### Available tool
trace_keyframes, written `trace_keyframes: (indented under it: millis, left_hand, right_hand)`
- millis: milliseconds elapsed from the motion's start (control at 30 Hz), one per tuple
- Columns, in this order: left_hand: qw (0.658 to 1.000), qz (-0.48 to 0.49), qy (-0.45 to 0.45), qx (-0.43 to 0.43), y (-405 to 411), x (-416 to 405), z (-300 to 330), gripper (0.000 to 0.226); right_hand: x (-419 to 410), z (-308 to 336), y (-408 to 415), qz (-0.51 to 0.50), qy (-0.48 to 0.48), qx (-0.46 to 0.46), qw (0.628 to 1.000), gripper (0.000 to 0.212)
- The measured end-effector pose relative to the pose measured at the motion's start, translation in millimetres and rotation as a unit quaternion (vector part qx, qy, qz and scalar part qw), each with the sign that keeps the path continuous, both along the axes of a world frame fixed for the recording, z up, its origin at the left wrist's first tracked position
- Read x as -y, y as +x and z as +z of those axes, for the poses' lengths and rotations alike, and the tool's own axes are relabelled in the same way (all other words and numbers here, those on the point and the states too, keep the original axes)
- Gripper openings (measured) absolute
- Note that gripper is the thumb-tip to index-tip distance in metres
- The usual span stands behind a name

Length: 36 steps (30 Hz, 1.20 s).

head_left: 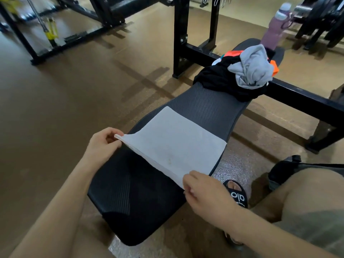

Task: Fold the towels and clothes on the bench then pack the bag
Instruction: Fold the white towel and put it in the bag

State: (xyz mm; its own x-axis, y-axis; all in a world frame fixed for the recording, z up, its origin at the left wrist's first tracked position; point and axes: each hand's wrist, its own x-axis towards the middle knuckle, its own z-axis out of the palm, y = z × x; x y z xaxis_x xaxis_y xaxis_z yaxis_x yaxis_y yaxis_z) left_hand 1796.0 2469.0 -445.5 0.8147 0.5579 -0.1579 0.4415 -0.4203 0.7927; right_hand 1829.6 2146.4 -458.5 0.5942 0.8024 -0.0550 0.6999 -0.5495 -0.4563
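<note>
Right hand [202,194], nearest you: pinches the near corner of the white towel [175,144]; left hand [104,144]: pinches the far corner of the same lifted edge; towel: part-folded, its other end flat across the middle of the surface [130,198]. Unfolded clothes [240,75]: heaped at the far end, untouched; bag [284,170]: apparently the dark item on the floor by your right knee. Advice: keep both corners level, carry the edge over to meet the flat end squarely, then smooth the crease before releasing.
</note>
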Motion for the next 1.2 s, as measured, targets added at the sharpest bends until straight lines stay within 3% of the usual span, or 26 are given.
trace_keyframes:
  millis: [133, 267, 467, 767, 1200]
  left_hand:
    - [0.990, -0.095, 0.097, -0.021, 52.8, -2.0, 18.0, 0.012]
    - [0.973, -0.153, 0.161, -0.058, 119.4, 4.1, 18.3, 0.013]
    - [0.971, -0.166, 0.119, -0.123, 186.4, 13.8, -13.8, 0.013]
    - [0.967, -0.128, 0.166, -0.141, 209.5, 31.4, -54.6, 0.022]
    - [0.956, -0.085, 0.269, -0.076, 200.4, 44.2, -81.8, 0.017]
  right_hand:
    - [20.0, 6.4, 43.7, -0.110, 0.050, -0.089, 0.989, 0.028]
    - [31.7, 1.5, 99.3, -0.193, 0.077, -0.153, 0.966, 0.022]
    - [36.1, -24.3, 177.2, -0.228, 0.025, -0.252, 0.940, 0.013]
    - [33.6, -47.6, 212.1, -0.175, -0.114, -0.258, 0.943, 0.008]
    - [34.4, -36.1, 210.0, -0.155, -0.129, -0.231, 0.952, 0.012]
